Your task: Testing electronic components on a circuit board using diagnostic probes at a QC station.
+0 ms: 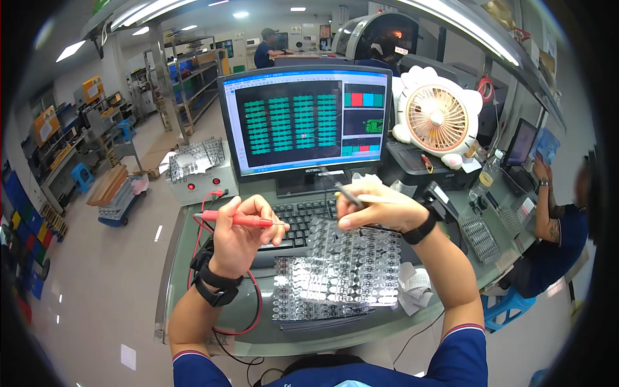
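Observation:
My left hand [236,244] is closed around a red test probe [242,220], its metal tip pointing right. A red cable [258,303] loops down beside that wrist. Across from it, my right hand [391,208] pinches a dark pen-shaped tool [348,195]; its far end is blurred, so its exact kind is unclear. Both hands are raised above the desk, apart from each other. Below them lie stacked shiny panels of small circuit boards [348,274], the upper one set askew. A black keyboard [287,240] is partly covered by the panels and my left hand.
A monitor [296,122] stands behind the keyboard, with a white fan [437,118] on a black printer [416,169]. A metal control box [205,177] bears more panels. Crumpled paper [414,287] lies right of the stack. A co-worker [551,242] sits at the right.

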The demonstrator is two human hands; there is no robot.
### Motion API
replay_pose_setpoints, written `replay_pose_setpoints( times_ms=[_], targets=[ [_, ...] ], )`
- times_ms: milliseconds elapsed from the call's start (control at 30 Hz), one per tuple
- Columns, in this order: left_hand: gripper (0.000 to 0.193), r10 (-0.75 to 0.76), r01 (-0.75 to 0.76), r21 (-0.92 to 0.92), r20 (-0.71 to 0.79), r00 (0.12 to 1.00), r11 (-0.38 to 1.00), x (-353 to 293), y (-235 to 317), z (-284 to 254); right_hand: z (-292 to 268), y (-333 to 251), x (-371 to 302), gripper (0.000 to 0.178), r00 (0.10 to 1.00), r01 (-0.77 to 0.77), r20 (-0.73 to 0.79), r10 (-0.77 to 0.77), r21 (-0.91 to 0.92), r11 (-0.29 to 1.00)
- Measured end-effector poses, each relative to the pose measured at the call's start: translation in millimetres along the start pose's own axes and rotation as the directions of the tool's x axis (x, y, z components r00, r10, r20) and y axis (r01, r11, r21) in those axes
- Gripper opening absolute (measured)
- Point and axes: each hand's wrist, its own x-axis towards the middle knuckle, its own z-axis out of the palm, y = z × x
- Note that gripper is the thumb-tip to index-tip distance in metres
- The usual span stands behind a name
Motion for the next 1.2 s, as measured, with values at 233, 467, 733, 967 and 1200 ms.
replay_pose_setpoints(
  times_ms=[233, 467, 733, 967, 1200],
  targets=[
    [0.053, -0.219, 0.138, 0.272, 0.295, 0.93, 0.952, -8, -7, -2, 34, 6, 37, 0.033, 0.954, 0.077, 0.295, -0.047, -0.092, 0.993],
    [0.055, -0.234, 0.08, 0.542, 0.222, 0.947, 0.837, -6, -1, -1, 7, 19, 23, 0.034, 0.974, 0.137, 0.215, -0.077, -0.279, 0.951],
    [0.038, -0.259, 0.097, 0.536, 0.234, 0.937, 0.839, -4, -6, -3, 21, 37, -1, 0.031, 0.995, 0.095, 0.022, -0.095, -0.025, 0.995],
    [0.027, -0.285, 0.003, 0.695, 0.291, 0.913, 0.719, 4, -3, 7, 24, 48, -8, 0.025, 0.952, 0.179, -0.262, -0.159, 0.051, 0.983],
    [0.016, -0.533, 0.268, 0.612, 0.302, 0.79, 0.744, 3, -2, -13, 34, 44, -40, 0.042, 0.78, 0.346, -0.624, -0.042, 0.375, 0.86]
  ],
)
